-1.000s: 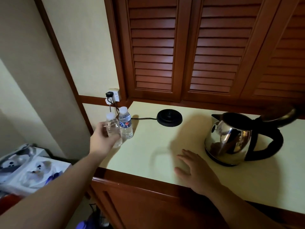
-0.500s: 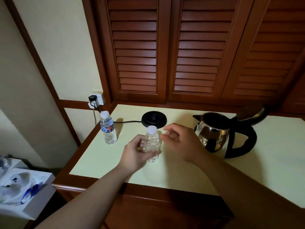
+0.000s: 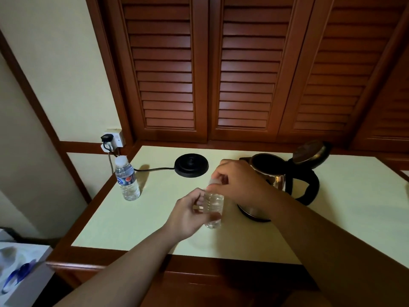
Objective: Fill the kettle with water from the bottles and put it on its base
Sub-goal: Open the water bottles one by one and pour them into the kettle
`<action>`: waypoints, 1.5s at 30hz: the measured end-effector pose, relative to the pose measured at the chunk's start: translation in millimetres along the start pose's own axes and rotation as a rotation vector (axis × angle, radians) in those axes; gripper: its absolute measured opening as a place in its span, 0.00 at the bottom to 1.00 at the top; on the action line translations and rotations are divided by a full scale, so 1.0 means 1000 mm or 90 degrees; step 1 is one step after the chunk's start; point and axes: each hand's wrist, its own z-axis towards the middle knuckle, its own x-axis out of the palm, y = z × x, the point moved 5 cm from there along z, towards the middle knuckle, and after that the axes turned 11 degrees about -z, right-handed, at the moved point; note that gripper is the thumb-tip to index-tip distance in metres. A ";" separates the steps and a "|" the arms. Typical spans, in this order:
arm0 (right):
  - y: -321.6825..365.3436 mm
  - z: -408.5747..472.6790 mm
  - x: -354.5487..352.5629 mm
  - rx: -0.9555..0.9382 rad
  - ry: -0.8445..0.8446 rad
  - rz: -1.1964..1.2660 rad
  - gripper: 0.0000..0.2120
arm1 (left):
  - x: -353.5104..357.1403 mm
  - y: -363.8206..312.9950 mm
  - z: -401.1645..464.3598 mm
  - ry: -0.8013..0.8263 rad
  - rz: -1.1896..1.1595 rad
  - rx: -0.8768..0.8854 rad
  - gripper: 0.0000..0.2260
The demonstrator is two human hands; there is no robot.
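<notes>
Two hands hold one bottle (image 3: 213,207) above the desk (image 3: 141,218): left hand (image 3: 188,214) grips its body, right hand (image 3: 238,181) pinches its cap.

Black base (image 3: 191,167), shiny steel kettle (image 3: 269,176), pale-yellow counter (image 3: 345,209), slatted red-brown doors (image 3: 164,69).

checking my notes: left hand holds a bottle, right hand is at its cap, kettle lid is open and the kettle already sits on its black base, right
Not quite. In the head view the kettle stands on the counter, apart from its black base, which sits bare further back and to the left. The rest holds: the left hand holds a bottle, the right hand is at its cap, and the kettle lid is open.
</notes>
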 end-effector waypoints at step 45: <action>-0.091 -0.147 0.079 0.179 -0.019 0.010 0.15 | 0.018 -0.003 -0.012 -0.044 -0.016 0.032 0.26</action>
